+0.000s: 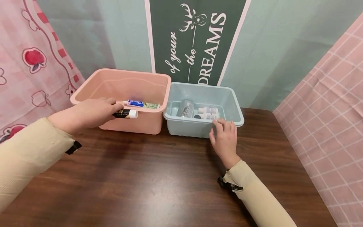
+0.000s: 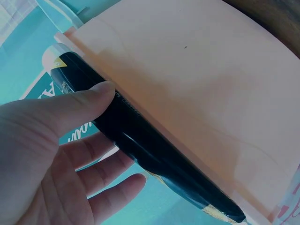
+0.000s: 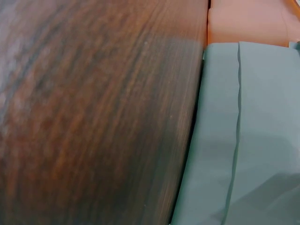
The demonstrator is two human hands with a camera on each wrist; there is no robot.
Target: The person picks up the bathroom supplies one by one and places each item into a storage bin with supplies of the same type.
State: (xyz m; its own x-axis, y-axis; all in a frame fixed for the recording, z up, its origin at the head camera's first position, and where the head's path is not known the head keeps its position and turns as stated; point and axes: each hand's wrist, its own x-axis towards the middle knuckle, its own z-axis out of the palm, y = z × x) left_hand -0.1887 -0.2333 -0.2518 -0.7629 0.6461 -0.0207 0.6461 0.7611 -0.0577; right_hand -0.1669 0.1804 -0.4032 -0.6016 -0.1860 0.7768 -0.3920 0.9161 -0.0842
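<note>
My left hand [image 1: 92,113] pinches a black toothpaste tube [image 1: 122,113] with a white cap, thumb on one face and fingers behind. It holds the tube at the front rim of a pink bin [image 1: 131,123]; in the left wrist view the tube [image 2: 145,140] slants across that bin's wall. Inside the pink bin lies a blue and green toothpaste tube [image 1: 143,104]. My right hand [image 1: 226,138] rests with loosely bent fingers at the front rim of a light blue bin [image 1: 187,127]. That bin holds a clear bottle [image 1: 186,108] and small white bottles [image 1: 208,110], partly hidden by the rim.
Both bins stand side by side on a dark wooden table [image 1: 158,176], close to a green curtain [image 1: 124,37] behind. Pink cloth hangs at the left and right sides. The right wrist view shows the table and the blue bin's outer wall [image 3: 262,126], without the hand.
</note>
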